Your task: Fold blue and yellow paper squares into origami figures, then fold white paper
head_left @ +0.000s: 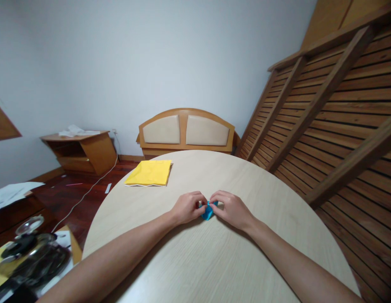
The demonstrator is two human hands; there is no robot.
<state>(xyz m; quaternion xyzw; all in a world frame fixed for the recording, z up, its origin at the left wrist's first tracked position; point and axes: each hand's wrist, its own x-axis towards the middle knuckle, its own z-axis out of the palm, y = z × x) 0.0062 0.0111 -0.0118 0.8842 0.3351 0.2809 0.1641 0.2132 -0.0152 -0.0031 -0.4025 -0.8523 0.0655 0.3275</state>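
Note:
A small piece of bright blue folded paper (207, 213) is between my two hands, low over the middle of the round table (214, 261). My left hand (189, 207) pinches its left side with thumb and fingertips. On the other side, my right hand (230, 209) grips the upper right edge, its fingers bent. The fingertips of both hands nearly meet and cover parts of the blue paper. Its exact folds are too small to make out.
A yellow stack of paper or packet (149, 173) lies at the table's far left. Slatted wooden boards (334, 105) lean along the right side. A glass pot (40, 256) stands low at left. Beyond are a headboard (186, 112) and a wooden cabinet (97, 153).

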